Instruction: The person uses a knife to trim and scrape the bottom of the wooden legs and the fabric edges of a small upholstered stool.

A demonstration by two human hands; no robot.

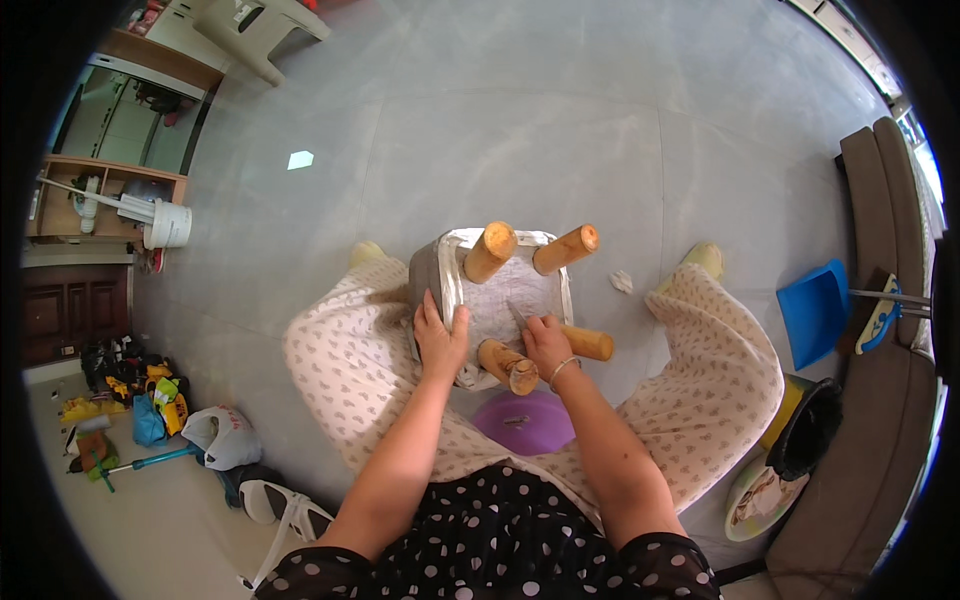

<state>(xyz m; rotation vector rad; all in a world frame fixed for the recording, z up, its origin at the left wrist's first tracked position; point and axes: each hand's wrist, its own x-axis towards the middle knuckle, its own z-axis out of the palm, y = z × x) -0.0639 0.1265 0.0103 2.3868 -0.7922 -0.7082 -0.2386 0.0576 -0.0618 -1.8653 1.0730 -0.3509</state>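
In the head view, one upturned stool (490, 300) sits mid-frame, four wooden legs (490, 254) pointing up toward the camera. The left hand (441, 340) clamps its left edge; apart, the right hand (546, 346) grips one thin tool (516, 313), long axis slanting upper left. One blue dustpan (812, 312) lies frame right.

- I am seeing a pale plastic chair (228, 32) standing at far left.
- At left, a white bucket (168, 228) is standing.
- At near left, I am seeing a white plastic bag (222, 440) sitting.
- At right, a blue dustpan (812, 315) is resting near a brown sofa (862, 430).
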